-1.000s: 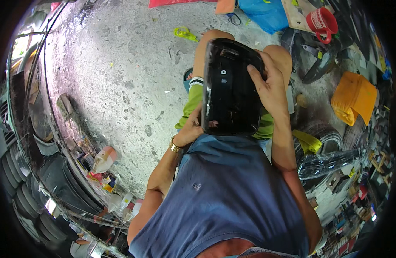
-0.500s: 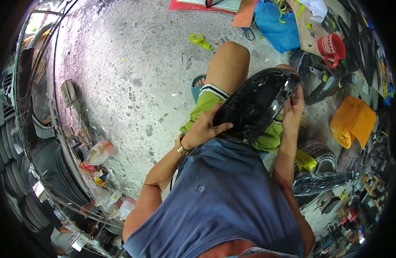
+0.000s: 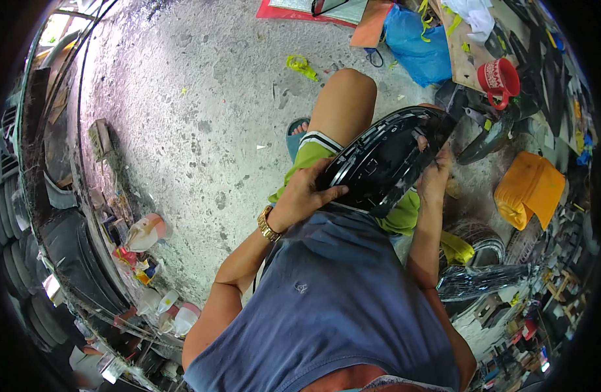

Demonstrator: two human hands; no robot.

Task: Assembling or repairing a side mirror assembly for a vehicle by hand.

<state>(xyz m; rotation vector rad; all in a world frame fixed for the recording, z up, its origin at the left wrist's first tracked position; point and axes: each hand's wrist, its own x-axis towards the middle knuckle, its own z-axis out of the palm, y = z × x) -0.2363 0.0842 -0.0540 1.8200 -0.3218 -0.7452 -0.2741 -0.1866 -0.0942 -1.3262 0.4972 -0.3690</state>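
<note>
A glossy black oval plastic housing [image 3: 379, 163] rests slantwise over my lap, its hollow side with clips and slots partly facing up. My left hand [image 3: 307, 196] grips its near left end, thumb on top of the rim and fingers out of sight beneath. At the far right edge my right hand [image 3: 436, 173] holds the rim, its fingers partly covered by the housing. Light reflections run along the upper left rim. What kind of vehicle or machine part this is, I cannot make out.
Right of me are a red mug [image 3: 499, 80] on a board, an orange-yellow container [image 3: 530, 189] and a plastic-wrapped bundle [image 3: 483, 282]. A blue plastic bag [image 3: 418, 49] lies ahead. Yellow-green scrap [image 3: 302, 67] sits on the concrete floor [image 3: 196, 130]. Tubs [image 3: 147, 232] line the left side.
The housing has been tilted, so its upper left rim now catches more light. My right hand has shifted a little lower along the right edge. My left hand keeps its hold.
</note>
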